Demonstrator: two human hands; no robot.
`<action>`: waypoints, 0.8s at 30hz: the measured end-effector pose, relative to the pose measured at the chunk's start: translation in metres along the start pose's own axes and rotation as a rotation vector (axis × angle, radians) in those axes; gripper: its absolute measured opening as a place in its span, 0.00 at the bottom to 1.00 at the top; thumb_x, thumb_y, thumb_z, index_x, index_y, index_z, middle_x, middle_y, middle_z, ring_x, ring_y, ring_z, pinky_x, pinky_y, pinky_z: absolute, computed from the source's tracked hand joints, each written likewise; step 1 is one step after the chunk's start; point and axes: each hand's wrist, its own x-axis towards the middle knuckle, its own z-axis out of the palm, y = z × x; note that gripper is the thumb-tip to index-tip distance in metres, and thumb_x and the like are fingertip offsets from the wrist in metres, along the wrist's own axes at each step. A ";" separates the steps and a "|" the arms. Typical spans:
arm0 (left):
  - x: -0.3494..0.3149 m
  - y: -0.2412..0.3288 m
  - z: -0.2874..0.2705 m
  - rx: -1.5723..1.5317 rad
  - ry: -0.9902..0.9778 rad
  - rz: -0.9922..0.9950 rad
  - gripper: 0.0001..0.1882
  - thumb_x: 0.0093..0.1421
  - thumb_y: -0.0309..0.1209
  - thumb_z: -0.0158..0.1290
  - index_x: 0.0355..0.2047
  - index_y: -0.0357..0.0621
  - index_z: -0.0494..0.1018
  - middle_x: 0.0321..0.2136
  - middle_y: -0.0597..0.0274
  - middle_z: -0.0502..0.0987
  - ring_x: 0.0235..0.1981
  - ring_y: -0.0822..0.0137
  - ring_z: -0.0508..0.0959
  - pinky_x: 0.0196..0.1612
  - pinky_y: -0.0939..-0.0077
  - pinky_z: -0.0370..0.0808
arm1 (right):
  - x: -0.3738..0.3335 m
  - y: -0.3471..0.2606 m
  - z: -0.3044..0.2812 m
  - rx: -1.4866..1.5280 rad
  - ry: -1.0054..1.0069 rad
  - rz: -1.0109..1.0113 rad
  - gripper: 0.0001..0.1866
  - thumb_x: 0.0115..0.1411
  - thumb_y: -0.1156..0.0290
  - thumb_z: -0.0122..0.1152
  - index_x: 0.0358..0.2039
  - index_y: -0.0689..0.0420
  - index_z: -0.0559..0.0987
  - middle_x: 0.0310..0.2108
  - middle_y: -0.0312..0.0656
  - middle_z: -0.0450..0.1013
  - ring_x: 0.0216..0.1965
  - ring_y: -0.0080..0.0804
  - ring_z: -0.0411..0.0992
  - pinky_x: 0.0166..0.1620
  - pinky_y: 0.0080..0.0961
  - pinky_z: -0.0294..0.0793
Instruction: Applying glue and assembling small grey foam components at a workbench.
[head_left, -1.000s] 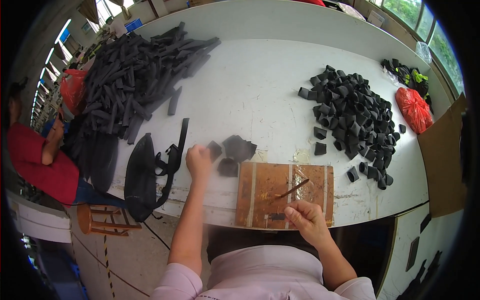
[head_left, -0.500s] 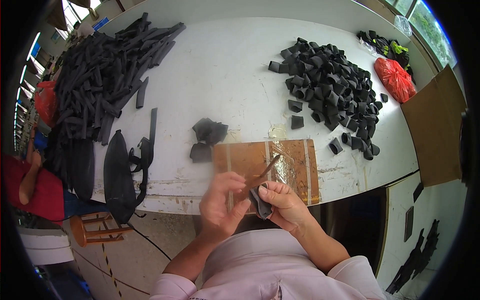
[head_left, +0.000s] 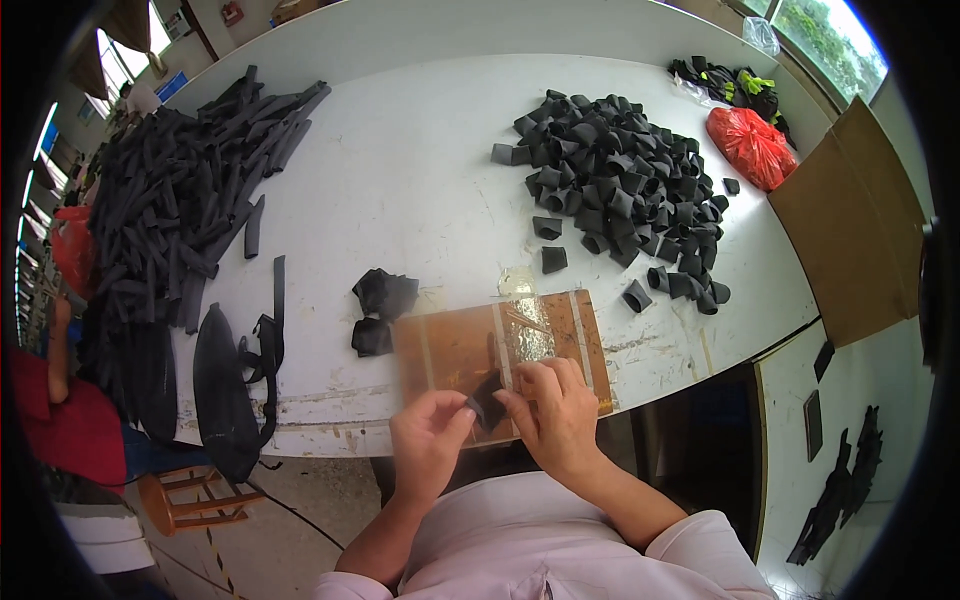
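A small folded piece of black fabric (head_left: 488, 402) is between my two hands, over the near edge of a brown board with clear tape strips (head_left: 455, 345). My left hand (head_left: 428, 440) pinches its left edge between thumb and fingertips. My right hand (head_left: 555, 410) grips its right side, thumb in front and fingers curled over the top. Beyond my left hand, a few black fabric pieces (head_left: 385, 295) lie beside the board's far left corner. A heap of short black fabric tubes (head_left: 620, 170) spreads to the right of the board.
Long black fabric strips (head_left: 170, 190) are piled at the far left of the white table (head_left: 400, 120), with a black pouch-like piece (head_left: 228, 390) at its front edge. A red plastic bag (head_left: 750, 148) and a cardboard sheet (head_left: 850, 230) stand right. At left are another person's red sleeve (head_left: 60, 420) and a wooden stool (head_left: 190, 495).
My left hand has come down and closed on the fabric's left edge. My right hand has turned over the piece, which sits lower and further left. The whole view has shifted.
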 end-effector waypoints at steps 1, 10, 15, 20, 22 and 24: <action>-0.002 0.001 0.001 0.079 0.031 0.043 0.03 0.52 0.20 0.50 0.28 0.33 0.71 0.23 0.65 0.74 0.25 0.78 0.72 0.29 0.85 0.69 | -0.002 -0.003 -0.004 0.202 -0.038 0.004 0.12 0.49 0.67 0.62 0.29 0.61 0.72 0.26 0.41 0.67 0.24 0.36 0.68 0.26 0.25 0.69; 0.004 -0.018 0.022 0.648 0.372 0.704 0.04 0.50 0.16 0.50 0.27 0.35 0.70 0.18 0.62 0.73 0.14 0.79 0.70 0.17 0.88 0.66 | 0.003 -0.006 0.011 0.239 0.089 -0.219 0.09 0.44 0.78 0.59 0.29 0.60 0.73 0.24 0.41 0.66 0.23 0.38 0.67 0.24 0.28 0.68; 0.013 0.003 0.015 -0.470 0.108 -0.045 0.07 0.48 0.16 0.49 0.29 0.37 0.67 0.18 0.62 0.70 0.07 0.84 0.56 0.10 0.87 0.52 | 0.006 0.003 0.011 0.471 -0.005 0.101 0.07 0.46 0.77 0.59 0.28 0.61 0.74 0.22 0.40 0.65 0.22 0.28 0.67 0.22 0.22 0.65; 0.010 0.001 0.009 -0.455 -0.055 -0.115 0.09 0.46 0.15 0.47 0.30 0.36 0.66 0.21 0.63 0.69 0.10 0.84 0.58 0.13 0.90 0.54 | 0.009 0.008 -0.002 1.414 -0.425 0.809 0.03 0.53 0.77 0.56 0.29 0.61 0.76 0.23 0.31 0.67 0.21 0.17 0.62 0.21 0.13 0.61; 0.010 -0.004 0.013 -0.112 0.068 0.088 0.07 0.47 0.15 0.47 0.28 0.35 0.66 0.22 0.65 0.69 0.14 0.84 0.62 0.16 0.91 0.58 | 0.006 0.014 -0.001 1.631 -0.524 0.869 0.03 0.53 0.76 0.56 0.29 0.61 0.75 0.23 0.31 0.66 0.21 0.16 0.61 0.21 0.12 0.59; 0.009 -0.008 0.018 0.027 0.137 0.225 0.06 0.47 0.15 0.47 0.27 0.35 0.67 0.22 0.64 0.71 0.15 0.84 0.63 0.17 0.92 0.60 | 0.006 0.015 -0.001 1.855 -0.624 0.912 0.05 0.56 0.70 0.55 0.29 0.58 0.74 0.22 0.30 0.66 0.20 0.15 0.57 0.20 0.10 0.55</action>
